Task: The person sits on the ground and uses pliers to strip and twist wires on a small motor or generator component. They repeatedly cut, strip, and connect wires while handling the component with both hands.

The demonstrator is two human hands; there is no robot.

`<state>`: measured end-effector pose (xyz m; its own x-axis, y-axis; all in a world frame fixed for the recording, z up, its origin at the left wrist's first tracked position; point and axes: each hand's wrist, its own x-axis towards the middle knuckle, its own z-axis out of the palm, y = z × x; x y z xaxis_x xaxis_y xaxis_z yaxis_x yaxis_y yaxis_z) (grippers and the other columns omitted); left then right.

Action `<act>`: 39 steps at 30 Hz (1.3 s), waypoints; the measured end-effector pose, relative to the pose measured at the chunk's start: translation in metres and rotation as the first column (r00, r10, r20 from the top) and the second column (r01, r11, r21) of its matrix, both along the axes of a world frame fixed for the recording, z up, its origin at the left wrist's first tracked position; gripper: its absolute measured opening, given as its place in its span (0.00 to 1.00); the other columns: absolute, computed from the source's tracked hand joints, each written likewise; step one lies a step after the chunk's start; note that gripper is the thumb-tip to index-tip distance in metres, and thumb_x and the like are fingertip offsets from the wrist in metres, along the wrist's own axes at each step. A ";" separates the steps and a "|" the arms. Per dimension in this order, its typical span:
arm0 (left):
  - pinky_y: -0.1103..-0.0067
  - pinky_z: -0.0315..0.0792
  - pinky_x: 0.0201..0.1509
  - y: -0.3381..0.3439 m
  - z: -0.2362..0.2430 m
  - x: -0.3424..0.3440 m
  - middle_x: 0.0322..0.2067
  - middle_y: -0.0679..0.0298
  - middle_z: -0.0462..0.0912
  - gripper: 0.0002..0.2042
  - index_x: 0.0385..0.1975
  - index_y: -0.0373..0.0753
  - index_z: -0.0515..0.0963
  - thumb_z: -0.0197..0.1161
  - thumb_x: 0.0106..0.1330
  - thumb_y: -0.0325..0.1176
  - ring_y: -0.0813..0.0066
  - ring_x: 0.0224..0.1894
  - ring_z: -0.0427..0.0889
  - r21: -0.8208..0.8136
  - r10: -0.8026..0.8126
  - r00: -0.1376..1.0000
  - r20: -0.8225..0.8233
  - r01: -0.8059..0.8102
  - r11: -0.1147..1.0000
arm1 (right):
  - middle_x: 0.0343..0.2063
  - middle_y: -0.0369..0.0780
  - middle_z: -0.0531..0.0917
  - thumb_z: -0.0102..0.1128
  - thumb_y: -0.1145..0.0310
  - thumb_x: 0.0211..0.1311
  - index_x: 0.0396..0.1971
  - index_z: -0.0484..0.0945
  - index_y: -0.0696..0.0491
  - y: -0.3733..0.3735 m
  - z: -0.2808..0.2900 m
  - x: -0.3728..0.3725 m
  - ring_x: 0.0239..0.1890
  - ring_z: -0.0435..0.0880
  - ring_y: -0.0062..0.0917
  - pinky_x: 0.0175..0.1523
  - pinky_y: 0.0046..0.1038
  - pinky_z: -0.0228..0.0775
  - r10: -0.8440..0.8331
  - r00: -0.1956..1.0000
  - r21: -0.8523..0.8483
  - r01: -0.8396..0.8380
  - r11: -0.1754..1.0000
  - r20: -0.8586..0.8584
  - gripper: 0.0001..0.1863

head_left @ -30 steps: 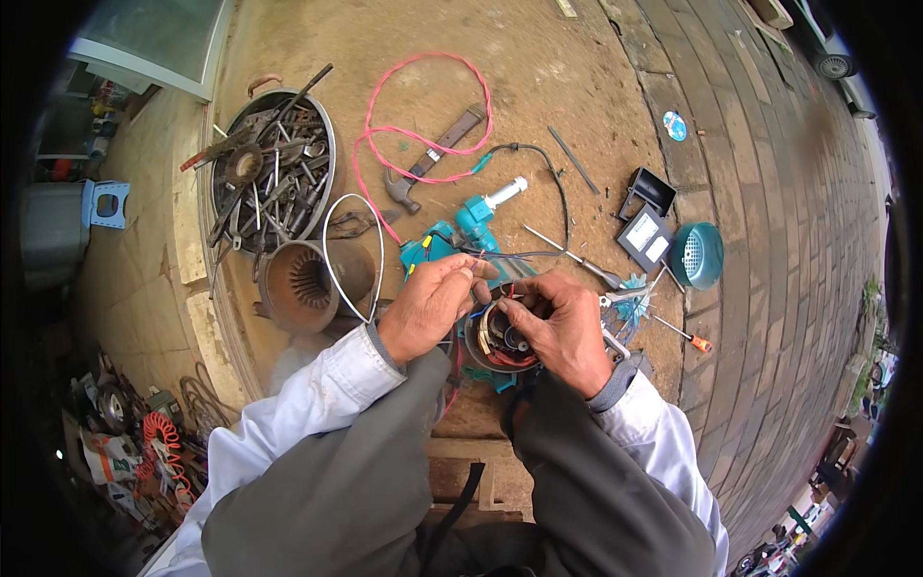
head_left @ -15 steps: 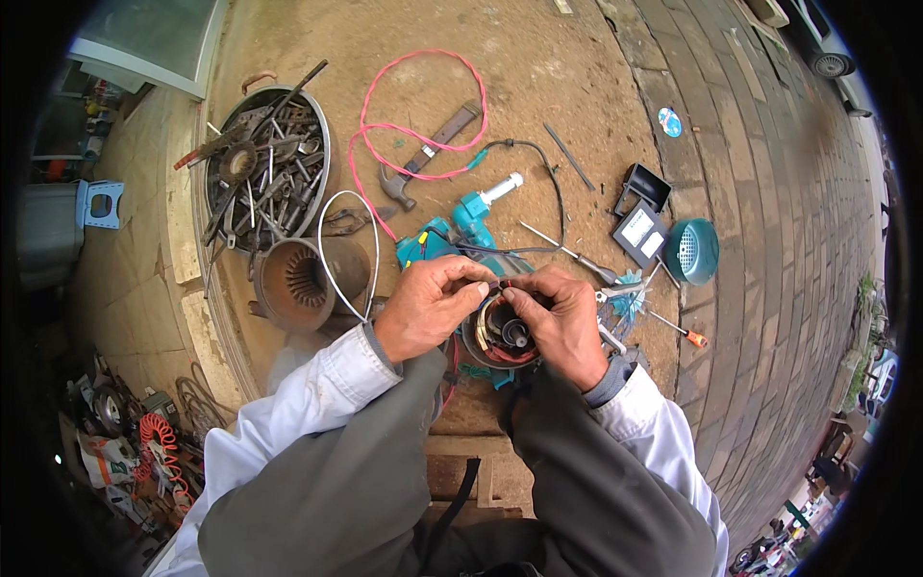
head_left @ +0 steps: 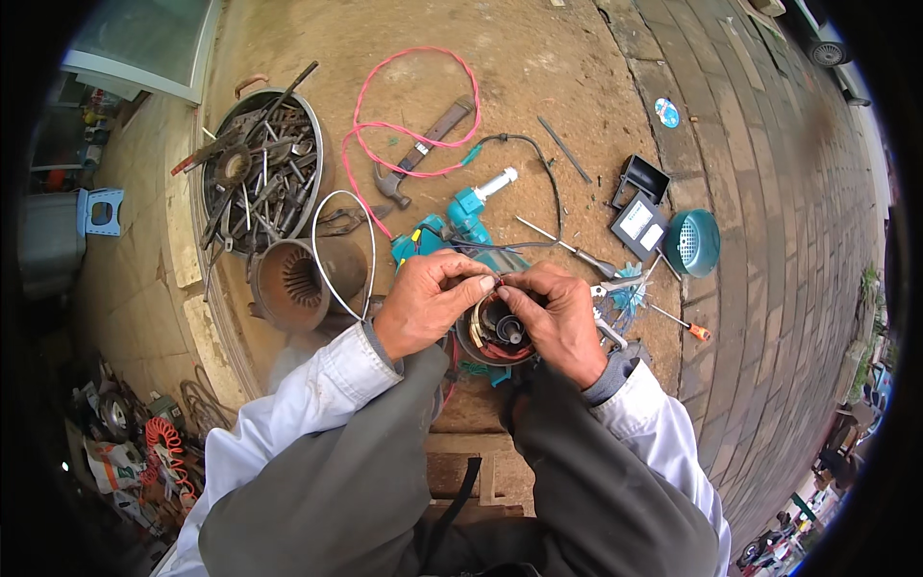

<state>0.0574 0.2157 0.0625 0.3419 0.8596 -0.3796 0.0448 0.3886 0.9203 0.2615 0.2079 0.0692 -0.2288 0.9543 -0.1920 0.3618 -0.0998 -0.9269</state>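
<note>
Okay, so both hands are nearly closed, thumbs pressed to fingertips, meeting right up against each other. The left hand [head_left: 428, 306] and the right hand [head_left: 560, 322] look clamped on a skinny reddish wire [head_left: 499, 283], though the exact bit they're pinching is too tiny to make out. Just below the fingertips sits the open motor [head_left: 508, 331], shaft and windings showing, just past the knees. Right behind that there's a teal housing [head_left: 505, 260]. Further out, a screwdriver [head_left: 585, 259], then a hammer [head_left: 423, 152] with twisted red cord [head_left: 420, 48] looped across its handle.
</note>
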 end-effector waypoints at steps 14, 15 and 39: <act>0.84 0.77 0.41 0.001 -0.005 0.001 0.34 0.65 0.85 0.08 0.40 0.30 0.81 0.63 0.69 0.29 0.84 0.36 0.81 -0.035 -0.002 1.000 0.008 0.002 0.999 | 0.26 0.43 0.82 0.68 0.73 0.56 0.37 0.86 0.58 0.000 0.000 0.003 0.29 0.82 0.29 0.36 0.30 0.73 0.019 0.999 -0.056 -0.020 0.998 -0.025 0.09; 0.84 0.77 0.41 0.001 -0.005 0.001 0.34 0.65 0.85 0.08 0.40 0.30 0.80 0.63 0.69 0.29 0.84 0.36 0.81 -0.038 -0.004 1.000 0.011 0.004 0.999 | 0.26 0.43 0.82 0.68 0.73 0.56 0.37 0.86 0.58 0.000 0.000 0.003 0.29 0.82 0.29 0.36 0.30 0.73 0.019 0.999 -0.051 -0.020 0.999 -0.026 0.09; 0.84 0.76 0.40 0.004 -0.004 0.004 0.34 0.66 0.85 0.07 0.40 0.31 0.80 0.63 0.68 0.27 0.84 0.36 0.81 -0.081 -0.008 0.999 0.031 0.010 0.997 | 0.27 0.46 0.82 0.62 0.67 0.63 0.36 0.84 0.62 0.004 -0.002 0.008 0.31 0.83 0.36 0.37 0.34 0.73 0.084 0.993 -0.087 -0.091 0.992 -0.078 0.11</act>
<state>0.0617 0.2199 0.0587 0.3621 0.8234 -0.4369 0.0205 0.4616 0.8869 0.2698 0.2122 0.0671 -0.3277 0.9096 -0.2555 0.3034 -0.1547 -0.9402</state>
